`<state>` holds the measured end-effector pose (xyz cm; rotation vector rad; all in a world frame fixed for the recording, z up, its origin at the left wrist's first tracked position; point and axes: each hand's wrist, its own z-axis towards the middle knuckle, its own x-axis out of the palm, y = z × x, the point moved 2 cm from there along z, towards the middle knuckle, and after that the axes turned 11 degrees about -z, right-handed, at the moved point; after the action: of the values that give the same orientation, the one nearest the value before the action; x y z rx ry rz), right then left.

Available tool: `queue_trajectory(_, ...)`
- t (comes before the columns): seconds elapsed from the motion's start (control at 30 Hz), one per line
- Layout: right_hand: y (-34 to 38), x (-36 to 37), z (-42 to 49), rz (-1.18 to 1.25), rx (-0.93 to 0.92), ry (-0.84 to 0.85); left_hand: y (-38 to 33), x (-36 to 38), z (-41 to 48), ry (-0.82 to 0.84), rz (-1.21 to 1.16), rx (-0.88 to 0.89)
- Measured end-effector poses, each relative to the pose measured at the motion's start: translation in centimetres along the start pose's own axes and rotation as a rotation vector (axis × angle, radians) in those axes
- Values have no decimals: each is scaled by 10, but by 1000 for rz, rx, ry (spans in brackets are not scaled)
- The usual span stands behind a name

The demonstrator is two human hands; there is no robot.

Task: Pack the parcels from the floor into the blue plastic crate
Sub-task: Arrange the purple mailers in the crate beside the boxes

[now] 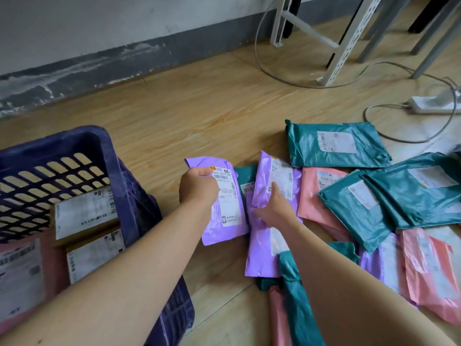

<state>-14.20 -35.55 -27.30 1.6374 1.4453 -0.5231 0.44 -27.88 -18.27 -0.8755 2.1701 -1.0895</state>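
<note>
The blue plastic crate point(129, 186) stands at the left on the floor. Inside it lie two cardboard boxes point(84, 213) and a pink parcel point(22, 275). My left hand point(198, 188) grips a purple parcel point(229, 221) with a white label, lifted just right of the crate. My right hand point(273, 208) rests on a second purple parcel point(262, 248), fingers curled round its left edge; that parcel sits on the pile. Several teal parcels point(334, 146) and pink parcels point(424, 270) lie spread over the floor to the right.
A white power strip point(429, 107) and grey cables point(264, 68) lie on the wooden floor at the back right. White metal rack legs point(344, 46) and grey furniture legs point(434, 46) stand behind. A grey-skirted wall point(99, 63) runs along the back.
</note>
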Motion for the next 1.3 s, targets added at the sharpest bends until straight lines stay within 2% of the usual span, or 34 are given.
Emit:
queue_trajectory(0.17,-12,22,-10,-56,46,-4,4,1,7,-1,-29,-35)
queue_trajectory(0.27,-9,15,-13,80,70,-3,6,2,7,-8,-4,-25)
queue_trajectory(0.4,-18,1,-9,241,270,-275,8,0,7,-13,14,-17)
queue_trajectory(0.5,-33,7,-10,240,419,-213,7,-1,4,-17,35,-14)
queue_trajectory(0.57,-40,13,-10,255,452,-146,6,-2,2,-17,35,-17)
queue_trajectory(0.67,-42,17,-9,314,454,-128,6,-3,1,-15,42,-15)
queue_trajectory(0.9,-44,-12,-22,329,407,-286,-6,-7,-10,12,22,12)
queue_trajectory(1.3,9,-100,-106,478,155,-480,-52,-56,-79,50,-179,133)
